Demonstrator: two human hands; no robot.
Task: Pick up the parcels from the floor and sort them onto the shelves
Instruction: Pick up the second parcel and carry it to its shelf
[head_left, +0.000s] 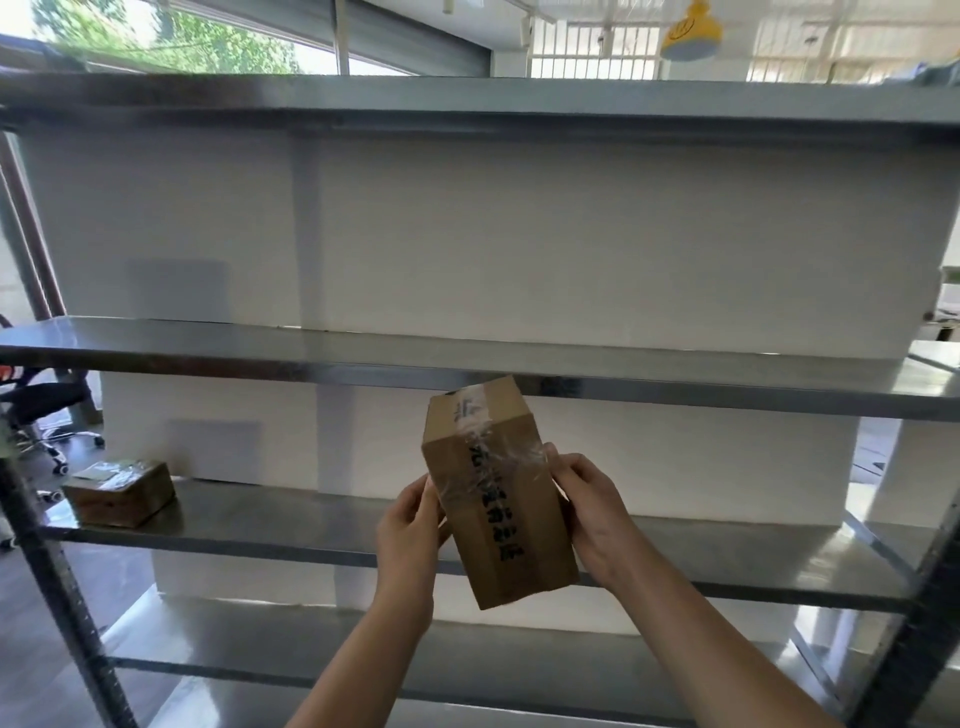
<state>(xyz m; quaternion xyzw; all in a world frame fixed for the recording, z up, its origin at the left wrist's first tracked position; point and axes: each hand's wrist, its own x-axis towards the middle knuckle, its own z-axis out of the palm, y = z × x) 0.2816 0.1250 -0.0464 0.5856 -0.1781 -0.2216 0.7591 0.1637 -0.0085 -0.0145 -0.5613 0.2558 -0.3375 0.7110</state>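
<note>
Cardboard parcel (496, 493), both hands, shelf (311, 512) behind

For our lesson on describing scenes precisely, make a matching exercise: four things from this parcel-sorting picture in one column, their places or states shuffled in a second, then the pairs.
Things
1. tall brown cardboard parcel with clear tape
2. small flat brown parcel
3. black office chair
4. yellow hanging lamp

Places
A. on the floor beyond the rack's left post
B. held between both hands
C. overhead, near the ceiling
D. lying at a shelf's left end

Pairs: 1-B, 2-D, 3-A, 4-C
</note>
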